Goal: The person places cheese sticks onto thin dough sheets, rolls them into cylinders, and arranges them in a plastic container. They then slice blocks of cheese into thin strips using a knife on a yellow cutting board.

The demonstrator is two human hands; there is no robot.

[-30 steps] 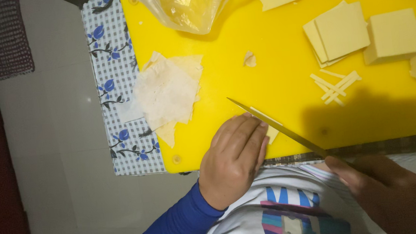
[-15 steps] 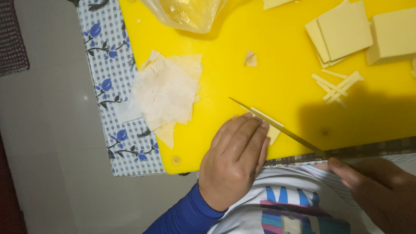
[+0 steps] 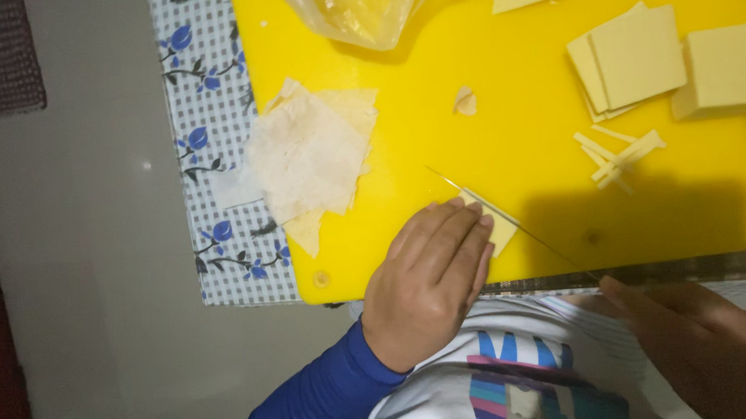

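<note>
A yellow cutting board (image 3: 521, 171) lies on a blue-flowered checked cloth (image 3: 218, 160), with stacked pale square slabs (image 3: 640, 55) at its right. The left hand (image 3: 427, 280), palm down with its fingers together, presses a pale slice (image 3: 497, 225) at the board's near edge. The right hand (image 3: 712, 347), low at right, grips a thin knife (image 3: 516, 223) whose blade rests against that slice beside the left fingertips.

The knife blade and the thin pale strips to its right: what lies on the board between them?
In the head view, only bare yellow cutting board lies between the knife blade and the thin pale strips.
</note>
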